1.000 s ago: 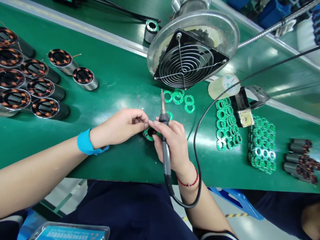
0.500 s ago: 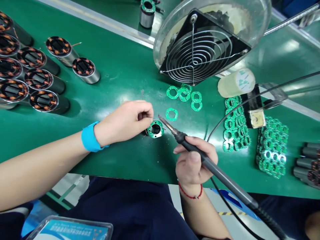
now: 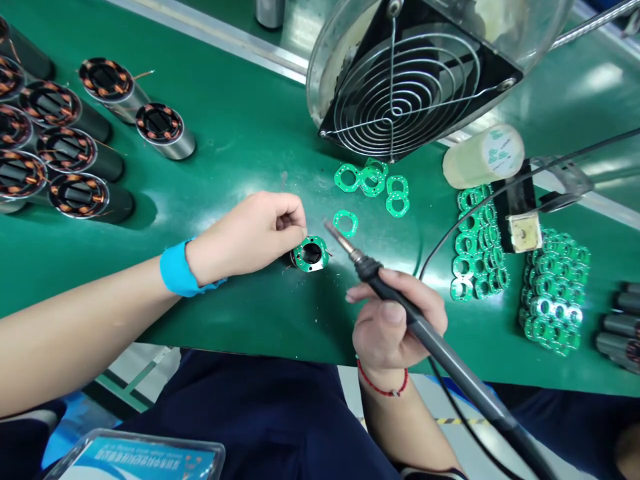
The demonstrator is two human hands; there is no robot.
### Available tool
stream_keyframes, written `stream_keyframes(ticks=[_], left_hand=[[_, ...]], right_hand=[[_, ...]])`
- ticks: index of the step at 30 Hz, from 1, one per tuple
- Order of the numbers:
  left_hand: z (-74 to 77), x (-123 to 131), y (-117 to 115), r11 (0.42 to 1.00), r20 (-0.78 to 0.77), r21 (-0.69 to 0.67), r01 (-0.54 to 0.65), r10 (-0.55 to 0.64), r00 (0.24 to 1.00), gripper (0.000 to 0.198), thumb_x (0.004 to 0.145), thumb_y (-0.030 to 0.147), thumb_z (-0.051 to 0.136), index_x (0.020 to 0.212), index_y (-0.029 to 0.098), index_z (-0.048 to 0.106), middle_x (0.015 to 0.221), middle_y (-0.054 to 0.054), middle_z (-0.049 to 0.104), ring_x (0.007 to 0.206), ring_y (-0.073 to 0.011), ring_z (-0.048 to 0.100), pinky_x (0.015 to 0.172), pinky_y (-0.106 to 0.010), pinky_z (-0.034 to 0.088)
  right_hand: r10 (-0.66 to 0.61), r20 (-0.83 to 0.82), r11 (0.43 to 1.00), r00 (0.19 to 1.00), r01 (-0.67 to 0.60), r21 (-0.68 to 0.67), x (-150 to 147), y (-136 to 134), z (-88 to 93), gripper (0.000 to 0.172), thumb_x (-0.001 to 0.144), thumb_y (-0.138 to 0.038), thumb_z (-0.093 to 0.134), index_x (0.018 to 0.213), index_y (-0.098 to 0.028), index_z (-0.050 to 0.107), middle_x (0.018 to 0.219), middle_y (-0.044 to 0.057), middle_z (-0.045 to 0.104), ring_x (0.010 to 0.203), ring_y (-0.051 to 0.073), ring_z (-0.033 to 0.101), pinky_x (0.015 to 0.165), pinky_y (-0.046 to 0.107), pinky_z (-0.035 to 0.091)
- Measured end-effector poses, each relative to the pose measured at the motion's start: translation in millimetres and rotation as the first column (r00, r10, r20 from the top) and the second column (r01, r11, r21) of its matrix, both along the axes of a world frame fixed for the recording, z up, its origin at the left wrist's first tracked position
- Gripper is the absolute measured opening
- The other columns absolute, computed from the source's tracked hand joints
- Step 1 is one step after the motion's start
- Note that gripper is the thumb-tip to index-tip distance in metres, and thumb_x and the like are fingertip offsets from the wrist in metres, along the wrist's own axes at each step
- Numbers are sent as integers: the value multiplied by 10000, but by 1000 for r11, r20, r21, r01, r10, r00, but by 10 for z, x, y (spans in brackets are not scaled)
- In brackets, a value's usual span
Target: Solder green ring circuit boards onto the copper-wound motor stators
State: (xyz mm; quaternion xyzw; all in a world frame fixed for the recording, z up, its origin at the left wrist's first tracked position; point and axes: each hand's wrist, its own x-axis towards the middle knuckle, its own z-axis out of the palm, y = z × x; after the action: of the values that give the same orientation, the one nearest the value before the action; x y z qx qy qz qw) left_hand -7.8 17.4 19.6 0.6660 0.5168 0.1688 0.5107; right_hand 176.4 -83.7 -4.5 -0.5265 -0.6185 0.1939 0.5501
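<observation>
1. The left hand [image 3: 265,227] is being held curled at the centre of the frame, thumb and forefinger brought together at the upper-left edge of a ring-shaped circuit board [image 3: 325,252]; whether anything thin is being pinched there cannot be told.
2. The right hand [image 3: 400,323], right of centre, is being wrapped around the handle of a soldering iron [image 3: 440,347], which is being pointed towards the upper left.
3. The iron's tip is being held apart from that board, to its upper right, and a loose green ring [image 3: 355,225] is being partly covered by the shaft.
4. The circuit board is being carried, at the middle of the frame, on a motor part [image 3: 294,261] that is being mostly hidden; a short wire end is being shown at the board's right edge.
5. More green rings [image 3: 361,181] are being overlapped below a fan [image 3: 393,113] at the upper centre.
6. Copper-wound motor cylinders [image 3: 67,150] are being stood upright at the upper left.
7. At the right, two stacks of boards [image 3: 555,293] are being supported by the green table [image 3: 225,313], near a square pad [image 3: 525,232] and a pale tub [image 3: 480,160].
8. A blue band [image 3: 177,272] is being worn on the left wrist, and a red bracelet [image 3: 385,387] on the right.
</observation>
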Motion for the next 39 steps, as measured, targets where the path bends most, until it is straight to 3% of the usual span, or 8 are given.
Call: stream_keyframes(ticks=[3, 7, 13, 17, 22, 26, 32, 39], left_hand=[[5, -4, -8, 1000, 3, 5, 15, -15, 1000, 115, 765, 131, 547, 665, 184, 568, 535, 62, 510, 492, -80, 429, 510, -233, 352], [-12, 2, 2, 1000, 9, 2, 31, -31, 999, 118, 766, 146, 530, 658, 191, 542, 561, 53, 522, 524, -93, 446, 526, -241, 362], [-30, -136, 13, 996, -19, 3, 93, -92, 996, 27, 809, 212, 533, 819, 203, 556, 676, 34, 592, 617, -129, 555, 572, -249, 407], [27, -301, -60, 939, -152, -11, 344, -342, 927, 126, 781, 228, 605, 873, 226, 519, 726, 33, 603, 618, -143, 558, 557, -254, 381], [45, -298, -86, 940, -169, 101, 325, -305, 937, 140, 822, 239, 574, 796, 230, 436, 712, 26, 574, 624, -149, 540, 563, -261, 345], [3, -265, -16, 969, -30, 59, 241, -240, 970, 34, 829, 237, 536, 825, 219, 507, 730, 29, 612, 654, -140, 585, 601, -246, 420], [-88, -240, 32, 996, 144, -28, 90, -85, 986, 82, 807, 268, 578, 792, 194, 611, 661, 34, 596, 619, -116, 540, 584, -227, 436], [-44, -138, 0, 999, 163, -48, 20, -12, 986, 110, 792, 278, 599, 746, 180, 620, 632, 30, 600, 589, -108, 524, 558, -224, 423]], right_hand=[[43, 122, 993, 992, -29, -119, -38, 68, 38, 329, 1018, -291, 475, 1339, -338, 533, 1008, 32, 758, 881, 239, 764, 863, 483, 613], [315, 238, 918, 919, -231, -323, -61, 172, 55, 487, 952, -216, 588, 1414, -314, 466, 1316, 73, 680, 1266, 274, 638, 1078, 498, 526], [454, 239, 856, 858, -346, -384, -14, 288, 39, 540, 939, -185, 593, 1435, -321, 429, 1322, 63, 669, 1275, 249, 633, 1096, 479, 523], [540, 251, 807, 803, -411, -423, 8, 360, 83, 543, 945, -182, 595, 1440, -320, 420, 1364, 65, 647, 1253, 234, 641, 1060, 447, 547], [452, 410, 878, 793, -313, -363, -83, 376, 33, 424, 984, -272, 546, 1401, -293, 472, 1203, 87, 684, 1067, 256, 676, 933, 470, 587], [287, 490, 950, 823, -179, -256, -170, 357, -73, 390, 995, -350, 525, 1376, -277, 488, 1060, 86, 677, 915, 256, 653, 813, 447, 587], [203, 518, 974, 831, -116, -197, -169, 352, -150, 440, 977, -421, 561, 1385, -286, 469, 1062, 91, 686, 883, 263, 650, 781, 438, 568], [281, 502, 959, 818, -257, -120, -167, 379, -71, 556, 966, -289, 576, 1473, -320, 350, 1338, 97, 666, 1243, 294, 604, 972, 484, 499]])
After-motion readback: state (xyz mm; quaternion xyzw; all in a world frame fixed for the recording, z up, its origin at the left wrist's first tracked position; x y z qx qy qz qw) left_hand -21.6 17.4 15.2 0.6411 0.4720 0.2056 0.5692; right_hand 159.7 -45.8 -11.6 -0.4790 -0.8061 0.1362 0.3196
